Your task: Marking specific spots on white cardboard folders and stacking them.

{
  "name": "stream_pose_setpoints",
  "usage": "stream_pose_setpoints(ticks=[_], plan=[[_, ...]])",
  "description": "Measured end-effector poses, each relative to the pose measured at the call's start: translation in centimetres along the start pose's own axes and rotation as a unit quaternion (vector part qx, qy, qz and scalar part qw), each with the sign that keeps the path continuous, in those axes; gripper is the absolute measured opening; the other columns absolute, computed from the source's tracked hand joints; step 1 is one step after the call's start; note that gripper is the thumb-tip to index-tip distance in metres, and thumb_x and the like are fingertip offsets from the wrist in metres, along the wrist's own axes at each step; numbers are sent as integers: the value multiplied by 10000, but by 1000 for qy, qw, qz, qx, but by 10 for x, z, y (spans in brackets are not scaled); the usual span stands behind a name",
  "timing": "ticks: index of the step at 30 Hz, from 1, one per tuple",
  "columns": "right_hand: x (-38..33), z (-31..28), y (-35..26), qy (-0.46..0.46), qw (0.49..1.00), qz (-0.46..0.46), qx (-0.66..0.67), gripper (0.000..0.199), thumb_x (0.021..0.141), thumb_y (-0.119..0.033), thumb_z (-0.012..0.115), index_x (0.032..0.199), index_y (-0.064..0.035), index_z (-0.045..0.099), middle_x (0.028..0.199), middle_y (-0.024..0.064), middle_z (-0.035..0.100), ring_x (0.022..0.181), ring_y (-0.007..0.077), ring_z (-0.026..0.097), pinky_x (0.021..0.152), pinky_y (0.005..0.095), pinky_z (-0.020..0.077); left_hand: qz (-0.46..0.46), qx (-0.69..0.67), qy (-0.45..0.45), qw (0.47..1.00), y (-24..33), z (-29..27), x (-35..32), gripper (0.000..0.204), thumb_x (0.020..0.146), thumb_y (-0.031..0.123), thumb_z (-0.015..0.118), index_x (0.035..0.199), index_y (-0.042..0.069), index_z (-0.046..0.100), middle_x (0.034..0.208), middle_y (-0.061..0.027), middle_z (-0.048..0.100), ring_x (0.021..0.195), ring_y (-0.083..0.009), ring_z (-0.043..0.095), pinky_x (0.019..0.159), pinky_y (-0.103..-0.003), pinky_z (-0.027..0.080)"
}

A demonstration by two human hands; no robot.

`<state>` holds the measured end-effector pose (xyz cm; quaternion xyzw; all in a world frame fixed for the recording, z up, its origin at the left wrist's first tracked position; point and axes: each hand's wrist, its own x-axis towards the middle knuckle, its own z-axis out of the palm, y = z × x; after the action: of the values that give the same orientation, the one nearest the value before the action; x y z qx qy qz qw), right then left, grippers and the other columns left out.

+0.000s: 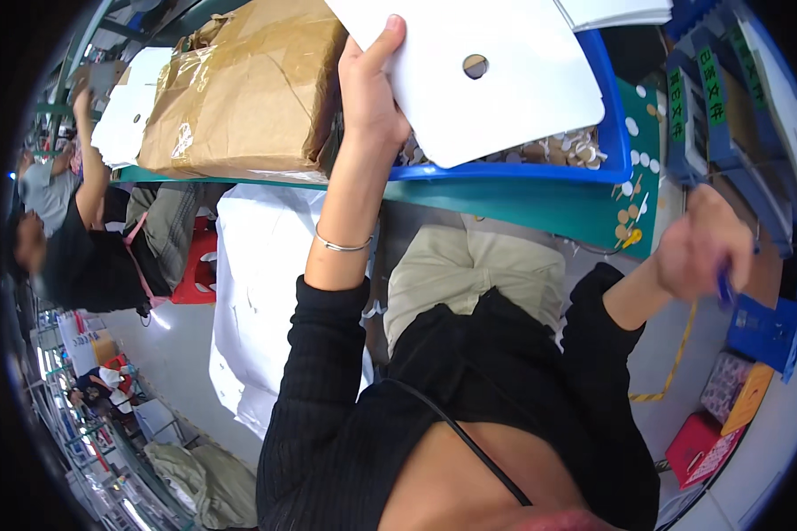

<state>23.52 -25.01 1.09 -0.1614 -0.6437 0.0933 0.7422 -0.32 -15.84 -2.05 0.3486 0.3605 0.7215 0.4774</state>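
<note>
the left hand (372, 93) is up at the bench edge, thumb stretched along the top face of a white card sheet (496, 80) and the other fingers tucked out of sight beneath it, so the sheet is pinched between thumb and hidden fingers. the sheet has rounded corners and a round punched hole (475, 65) just beyond the thumb tip, and it hangs over a blue tray (613, 133) full of small round card discs (562, 149), which sit right under the far side of the thumb. on the near side of the fingers, touching the wrist's edge, stands a taped brown cardboard box (248, 88). a thin silver bangle (341, 244) circles the forearm below the hand. the right hand (704, 252) is well apart, off the green bench top (540, 208), blurred; its fingers look curled closed around something small and blue (724, 288), though the blur leaves the grip hard to tell. loose discs lie scattered on the green surface between the two hands.
</note>
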Motion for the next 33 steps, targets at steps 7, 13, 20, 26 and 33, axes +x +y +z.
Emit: stream_pose_setpoints(ticks=[7, 13, 20, 26, 33], plan=[[17, 44, 50, -302, 943, 28, -141, 228, 626, -61, 706, 587, 18, 496, 606, 40, 580, 440, 150, 330, 415, 243, 274, -178, -71, -56, 980, 43, 19, -32, 443, 835, 256, 543, 1119, -69, 444, 1002, -243, 565, 722, -297, 620, 531, -282, 507], [10, 27, 68, -278, 942, 128, -140, 225, 689, -123, 638, 773, -18, 457, 774, 53, 554, 616, 179, 371, 548, 293, 309, -223, -102, -83, 966, 43, 19, -41, 426, 834, 248, 546, 1101, -68, 447, 983, -251, 566, 729, -287, 619, 548, -270, 502], [-20, 46, 44, -231, 915, 292, -152, 325, 778, -210, 543, 1034, -68, 402, 1007, 70, 517, 863, 220, 430, 734, 362, 357, -186, -66, -94, 976, 44, 18, -44, 398, 829, 231, 547, 1076, -63, 444, 928, -257, 566, 708, -275, 616, 541, -265, 499], [-39, 34, 30, -170, 871, 427, -172, 452, 855, -284, 461, 1258, -111, 356, 1208, 86, 485, 1074, 255, 480, 894, 421, 398, -178, -10, -103, 979, 41, 17, -39, 385, 826, 223, 545, 1066, -61, 444, 901, -249, 567, 687, -271, 610, 537, -275, 498], [-10, 13, 66, -410, 847, -71, -331, 487, 681, -93, 606, 1153, -27, 502, 826, 131, 631, 651, 250, 594, 560, 295, 454, -32, 16, -56, 998, 45, -8, -5, 377, 768, 124, 605, 1059, -50, 440, 902, -255, 565, 801, -334, 606, 634, -326, 530]])
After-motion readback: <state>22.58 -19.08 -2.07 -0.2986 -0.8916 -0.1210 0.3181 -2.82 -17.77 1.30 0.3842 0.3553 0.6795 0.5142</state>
